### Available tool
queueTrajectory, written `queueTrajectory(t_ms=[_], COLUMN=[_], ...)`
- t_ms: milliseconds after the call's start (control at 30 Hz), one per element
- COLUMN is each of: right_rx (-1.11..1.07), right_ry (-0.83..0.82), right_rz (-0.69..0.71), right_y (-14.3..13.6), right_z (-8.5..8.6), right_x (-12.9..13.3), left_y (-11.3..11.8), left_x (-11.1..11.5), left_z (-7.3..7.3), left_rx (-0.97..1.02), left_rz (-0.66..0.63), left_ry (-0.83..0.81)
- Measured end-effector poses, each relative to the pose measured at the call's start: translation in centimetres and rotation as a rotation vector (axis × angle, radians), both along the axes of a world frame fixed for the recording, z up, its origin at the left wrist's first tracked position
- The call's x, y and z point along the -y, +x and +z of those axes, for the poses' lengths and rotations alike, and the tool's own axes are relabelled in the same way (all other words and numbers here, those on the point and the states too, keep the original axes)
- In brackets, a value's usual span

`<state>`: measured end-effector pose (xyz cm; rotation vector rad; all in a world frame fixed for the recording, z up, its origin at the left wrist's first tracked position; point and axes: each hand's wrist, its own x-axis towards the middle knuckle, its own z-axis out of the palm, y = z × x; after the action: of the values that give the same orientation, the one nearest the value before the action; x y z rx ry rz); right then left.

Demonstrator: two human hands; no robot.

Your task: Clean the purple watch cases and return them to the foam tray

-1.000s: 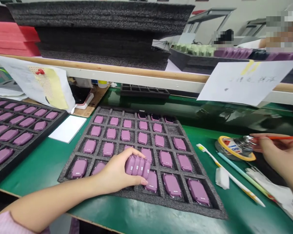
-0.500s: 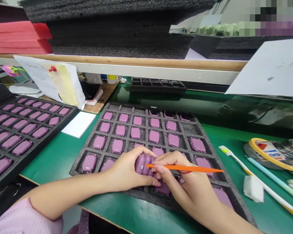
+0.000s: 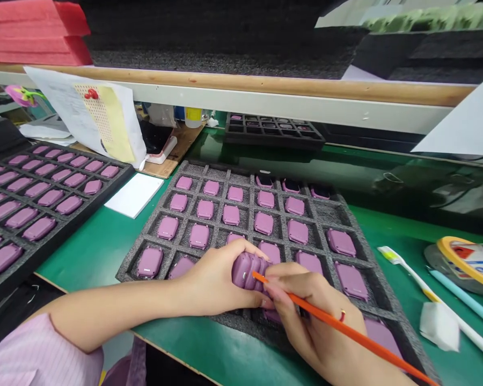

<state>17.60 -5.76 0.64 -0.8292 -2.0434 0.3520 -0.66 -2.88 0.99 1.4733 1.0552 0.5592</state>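
Note:
A short row of purple watch cases (image 3: 241, 272), pressed side by side, is gripped in my left hand (image 3: 215, 279), thumb below and fingers over the top. My right hand (image 3: 317, 311) pinches a thin orange stick (image 3: 346, 333). Its tip rests at or very near the side of one held case; exact contact cannot be made out. Both hands are above a dark grey foam tray (image 3: 137, 252) whose compartments hold more purple cases (image 3: 298, 231). Several compartments beneath my hands are hidden.
A second foam tray (image 3: 66, 228) of purple cases lies left, beside a white paper pad (image 3: 134, 194). At right are a toothbrush (image 3: 416, 279), a white block (image 3: 439, 325), a light blue stick (image 3: 462, 295) and a tape roll (image 3: 473, 262). A shelf edge (image 3: 241, 99) crosses behind.
The orange stick has swung from nearly level to slanting down toward the lower right, as my right hand turned. My left hand keeps its hold. The whole view has shifted slightly.

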Motion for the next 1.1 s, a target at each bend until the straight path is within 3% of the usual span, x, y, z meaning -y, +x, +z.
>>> queueTrajectory(t_ms=[1100], right_rx=[-0.023], right_ry=[-0.061], right_rz=[0.039], right_y=[-0.33], right_z=[0.58], right_x=[-0.08], left_y=[-0.04], left_x=[-0.14], left_z=[0.44], left_rx=[-0.003], left_rz=[-0.014], left_ry=[0.008])
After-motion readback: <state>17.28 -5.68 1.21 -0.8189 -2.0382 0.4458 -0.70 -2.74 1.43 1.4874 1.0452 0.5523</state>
